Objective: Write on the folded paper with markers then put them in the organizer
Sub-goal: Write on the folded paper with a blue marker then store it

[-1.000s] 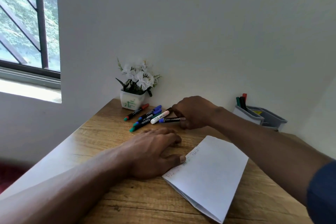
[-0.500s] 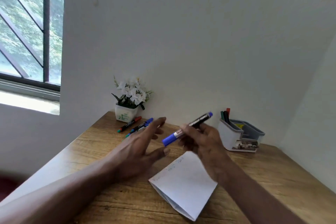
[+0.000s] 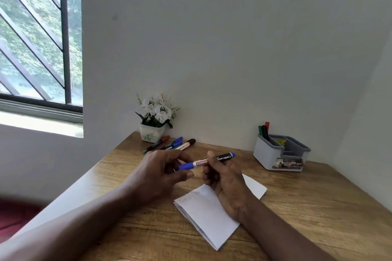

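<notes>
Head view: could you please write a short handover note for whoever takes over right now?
Right hand grips the blue marker by its barrel, above the paper. Left hand has fingers curled at the cap end; whether they grip is unclear.
The paper lies folded on the table, with faint marks near its far edge. Loose markers lie by the flower pot; the organizer holds a few upright.
Left: uncap, write, then put this marker and the loose ones in the organizer.

Wooden table (image 3: 318,207) carries folded paper (image 3: 203,214), markers (image 3: 169,145), organizer (image 3: 267,154) — and flowerpot (image 3: 151,132).
</notes>
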